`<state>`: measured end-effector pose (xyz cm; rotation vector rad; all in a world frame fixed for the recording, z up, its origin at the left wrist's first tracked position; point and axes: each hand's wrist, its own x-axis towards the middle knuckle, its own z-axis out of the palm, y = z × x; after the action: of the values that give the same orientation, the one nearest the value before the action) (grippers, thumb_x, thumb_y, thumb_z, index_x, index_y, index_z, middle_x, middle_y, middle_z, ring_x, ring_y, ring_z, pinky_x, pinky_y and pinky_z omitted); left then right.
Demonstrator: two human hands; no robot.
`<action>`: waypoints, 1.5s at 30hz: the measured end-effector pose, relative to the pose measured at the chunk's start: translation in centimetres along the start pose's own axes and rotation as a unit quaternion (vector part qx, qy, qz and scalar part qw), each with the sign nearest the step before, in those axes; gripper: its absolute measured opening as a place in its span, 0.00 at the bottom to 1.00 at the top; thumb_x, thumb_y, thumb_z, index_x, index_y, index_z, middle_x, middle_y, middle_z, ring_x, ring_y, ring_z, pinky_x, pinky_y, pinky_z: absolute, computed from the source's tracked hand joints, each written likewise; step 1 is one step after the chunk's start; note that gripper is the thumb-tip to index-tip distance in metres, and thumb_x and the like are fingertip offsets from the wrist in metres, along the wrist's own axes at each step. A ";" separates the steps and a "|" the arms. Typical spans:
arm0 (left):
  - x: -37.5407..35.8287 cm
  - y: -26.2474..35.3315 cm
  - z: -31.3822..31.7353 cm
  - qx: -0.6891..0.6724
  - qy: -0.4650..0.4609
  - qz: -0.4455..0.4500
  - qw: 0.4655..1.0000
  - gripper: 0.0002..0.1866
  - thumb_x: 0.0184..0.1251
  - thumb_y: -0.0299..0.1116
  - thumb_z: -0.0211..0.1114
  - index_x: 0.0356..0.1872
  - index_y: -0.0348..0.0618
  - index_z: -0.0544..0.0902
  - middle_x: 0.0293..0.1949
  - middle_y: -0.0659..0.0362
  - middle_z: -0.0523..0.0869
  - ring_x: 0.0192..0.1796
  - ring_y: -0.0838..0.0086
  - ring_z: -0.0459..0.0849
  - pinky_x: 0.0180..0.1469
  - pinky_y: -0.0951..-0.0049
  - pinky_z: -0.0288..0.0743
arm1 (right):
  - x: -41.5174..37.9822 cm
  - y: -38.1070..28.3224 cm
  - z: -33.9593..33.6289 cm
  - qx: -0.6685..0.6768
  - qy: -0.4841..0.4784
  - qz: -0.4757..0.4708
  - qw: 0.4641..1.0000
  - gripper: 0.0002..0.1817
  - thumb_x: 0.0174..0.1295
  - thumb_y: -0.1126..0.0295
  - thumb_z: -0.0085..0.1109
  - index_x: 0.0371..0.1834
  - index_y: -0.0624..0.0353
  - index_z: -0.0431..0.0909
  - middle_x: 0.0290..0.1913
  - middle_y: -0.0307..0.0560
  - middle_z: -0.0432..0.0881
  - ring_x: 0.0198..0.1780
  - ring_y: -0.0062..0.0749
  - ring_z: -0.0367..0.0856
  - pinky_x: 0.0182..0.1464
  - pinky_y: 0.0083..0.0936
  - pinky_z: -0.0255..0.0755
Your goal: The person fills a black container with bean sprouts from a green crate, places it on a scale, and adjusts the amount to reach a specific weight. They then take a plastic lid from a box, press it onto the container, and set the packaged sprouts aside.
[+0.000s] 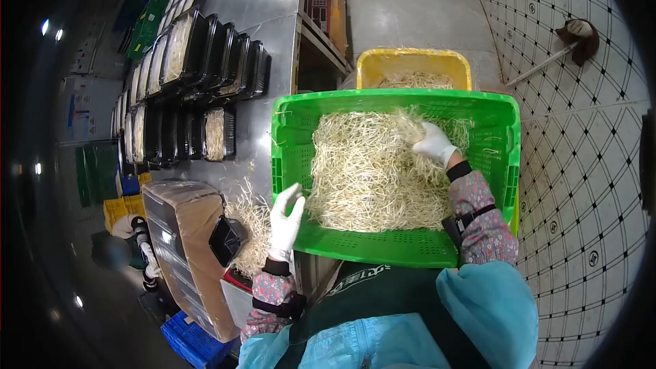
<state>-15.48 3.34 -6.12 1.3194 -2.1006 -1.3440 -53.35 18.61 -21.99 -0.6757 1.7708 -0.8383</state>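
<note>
A green crate point(396, 98) in front of me holds a thick bed of bean sprouts point(369, 171). My right hand point(433, 142), in a white glove, is closed on a clump of sprouts in the right part of the crate. Over the crate's near left edge is my gloved left hand point(285, 224), fingers apart and nothing in it. Left of that hand lies a loose pile of sprouts point(253, 222) with a black plastic tray point(227, 240) tilted against it.
Stacked black trays of sprouts point(179, 51) line the metal table point(263, 0) at left. A large cardboard box point(195, 232) stands beside the pile. Behind the crate is a yellow bin point(413, 58). At far left, a co-worker's gloved hand point(150, 260) shows beyond the box.
</note>
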 end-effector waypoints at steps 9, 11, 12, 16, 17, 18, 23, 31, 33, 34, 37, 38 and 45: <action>8.2 1.9 2.7 0.107 -0.101 0.163 0.976 0.34 0.70 0.34 0.67 0.73 0.39 0.65 0.69 0.46 0.72 0.69 0.59 0.73 0.71 0.64 0.65 | 1.1 -7.9 4.3 -0.169 -0.038 -0.104 0.979 0.56 0.45 0.39 0.74 0.77 0.53 0.62 0.74 0.60 0.66 0.73 0.51 0.68 0.72 0.36 0.62; 11.1 -0.1 4.3 0.131 -0.112 0.176 0.969 0.34 0.69 0.36 0.66 0.73 0.37 0.65 0.69 0.43 0.71 0.69 0.54 0.72 0.72 0.62 0.64 | 2.8 -6.1 3.0 -0.192 0.001 0.008 0.981 0.49 0.52 0.37 0.68 0.73 0.56 0.68 0.71 0.58 0.72 0.72 0.48 0.69 0.73 0.35 0.62; 12.5 -1.1 5.4 0.174 -0.125 0.196 0.957 0.34 0.69 0.38 0.66 0.72 0.35 0.65 0.68 0.41 0.72 0.69 0.51 0.72 0.72 0.60 0.64 | 4.1 -5.2 3.5 -0.187 0.002 0.011 0.982 0.49 0.52 0.37 0.68 0.73 0.56 0.68 0.71 0.58 0.72 0.72 0.48 0.69 0.73 0.35 0.62; 18.0 -9.7 9.9 0.350 -0.093 0.259 0.895 0.36 0.70 0.50 0.60 0.68 0.28 0.68 0.61 0.34 0.77 0.66 0.43 0.73 0.70 0.54 0.66 | 7.1 -3.8 8.7 -0.266 0.085 0.011 0.960 0.48 0.57 0.34 0.61 0.76 0.52 0.64 0.75 0.61 0.63 0.77 0.55 0.59 0.75 0.41 0.58; 17.5 -10.5 10.1 0.350 -0.098 0.257 0.895 0.36 0.70 0.50 0.60 0.68 0.28 0.68 0.61 0.34 0.77 0.66 0.43 0.73 0.70 0.54 0.66 | 6.9 -4.3 10.4 -0.261 0.131 0.026 0.956 0.49 0.58 0.33 0.60 0.77 0.50 0.63 0.77 0.62 0.59 0.79 0.58 0.54 0.76 0.45 0.57; 16.7 -11.0 10.1 0.381 -0.133 0.226 0.887 0.36 0.71 0.52 0.59 0.67 0.29 0.69 0.58 0.36 0.79 0.62 0.44 0.76 0.67 0.54 0.69 | 6.4 -4.6 11.9 -0.262 0.116 0.021 0.958 0.49 0.58 0.31 0.58 0.77 0.48 0.61 0.79 0.64 0.53 0.81 0.63 0.45 0.76 0.52 0.53; 7.2 -8.8 6.4 0.416 -0.334 0.116 0.838 0.48 0.66 0.67 0.57 0.68 0.26 0.64 0.49 0.35 0.80 0.54 0.45 0.80 0.57 0.53 0.76 | -3.7 -7.7 15.6 -0.288 -0.045 -0.120 0.949 0.45 0.56 0.32 0.59 0.73 0.44 0.68 0.71 0.63 0.66 0.74 0.57 0.60 0.72 0.52 0.60; 1.8 -5.0 3.9 0.492 -0.420 0.104 0.755 0.65 0.50 0.57 0.77 0.79 0.39 0.42 0.77 0.37 0.52 0.76 0.39 0.57 0.75 0.47 0.56 | -11.3 -5.8 17.9 -0.416 -0.088 -0.144 0.894 0.62 0.48 0.49 0.77 0.82 0.44 0.43 0.79 0.64 0.49 0.77 0.66 0.53 0.65 0.56 0.70; 4.0 -9.2 5.9 0.491 -0.364 0.166 0.773 0.65 0.48 0.50 0.79 0.80 0.42 0.42 0.74 0.38 0.60 0.69 0.40 0.69 0.66 0.49 0.71 | -8.9 -6.9 17.4 -0.452 -0.083 -0.130 0.879 0.64 0.47 0.53 0.78 0.83 0.44 0.40 0.80 0.65 0.46 0.76 0.66 0.53 0.65 0.54 0.71; 5.3 -7.5 6.1 0.460 -0.371 0.116 0.798 0.63 0.49 0.48 0.78 0.79 0.41 0.43 0.68 0.39 0.68 0.63 0.42 0.75 0.61 0.52 0.75 | -7.4 -6.1 17.2 -0.393 -0.057 -0.140 0.907 0.63 0.48 0.54 0.77 0.83 0.44 0.41 0.81 0.64 0.45 0.76 0.66 0.55 0.65 0.51 0.71; 8.1 -8.1 5.7 0.382 -0.330 0.144 0.851 0.59 0.51 0.44 0.76 0.79 0.38 0.45 0.54 0.40 0.81 0.51 0.43 0.83 0.53 0.56 0.80 | -4.0 -5.9 14.8 -0.294 -0.113 -0.101 0.944 0.62 0.48 0.56 0.76 0.83 0.45 0.41 0.81 0.64 0.42 0.75 0.65 0.57 0.65 0.50 0.72; 8.5 -8.1 5.4 0.377 -0.383 0.058 0.841 0.64 0.46 0.44 0.79 0.79 0.39 0.45 0.62 0.37 0.75 0.59 0.43 0.79 0.59 0.56 0.78 | -3.6 -5.8 14.3 -0.306 -0.138 -0.101 0.936 0.64 0.46 0.56 0.77 0.83 0.43 0.39 0.82 0.62 0.41 0.75 0.64 0.57 0.65 0.50 0.72; 2.9 -6.8 5.3 0.485 -0.361 0.117 0.787 0.77 0.30 0.42 0.88 0.80 0.44 0.38 0.79 0.39 0.48 0.75 0.36 0.59 0.67 0.40 0.70 | -9.5 -7.1 18.2 -0.529 -0.072 -0.149 0.832 0.76 0.32 0.50 0.85 0.83 0.32 0.34 0.82 0.63 0.40 0.78 0.65 0.52 0.61 0.49 0.76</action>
<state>-16.93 2.93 -15.03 0.7328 -3.6420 -0.6410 -32.68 17.53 -15.38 -1.7128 1.9267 0.1180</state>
